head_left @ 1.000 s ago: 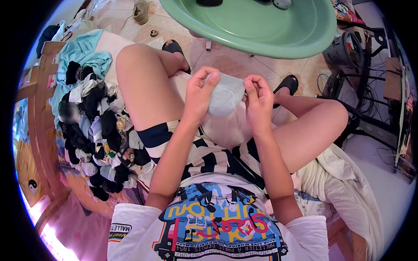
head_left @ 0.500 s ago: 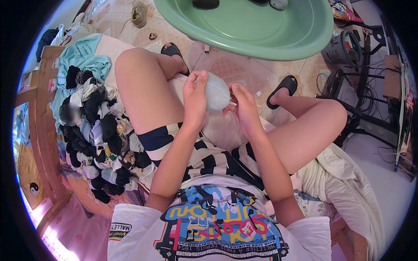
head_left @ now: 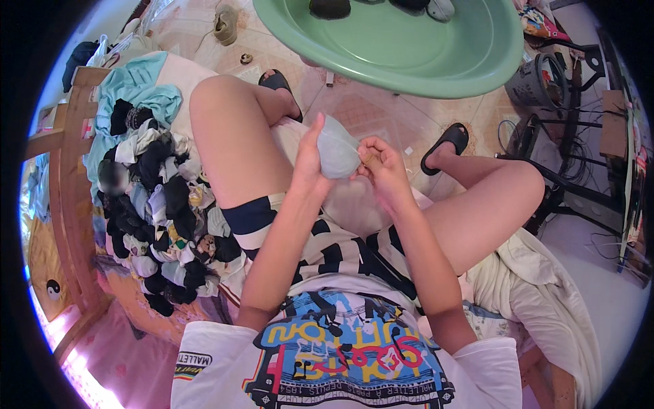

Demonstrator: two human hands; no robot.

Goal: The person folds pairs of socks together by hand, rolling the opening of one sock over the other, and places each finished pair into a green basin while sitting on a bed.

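Tiled floor (head_left: 381,116); sock (head_left: 337,148) (pale grey) in hands (head_left: 310,160)

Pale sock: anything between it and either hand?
Nothing visible. The left hand and right hand both grip the pale sock directly, bunched between them above the lap. The heap of socks lies apart on the person's left; the green basin sits beyond the knees.

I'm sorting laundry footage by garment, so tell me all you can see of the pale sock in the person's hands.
The sock is pale grey-white, soft knit fabric, bunched into a rounded bundle. The left hand grips its left side, thumb upright; the right hand pinches its right edge. It is held above the lap, between the knees, with tiled floor behind. Heel and toe cannot be told apart.
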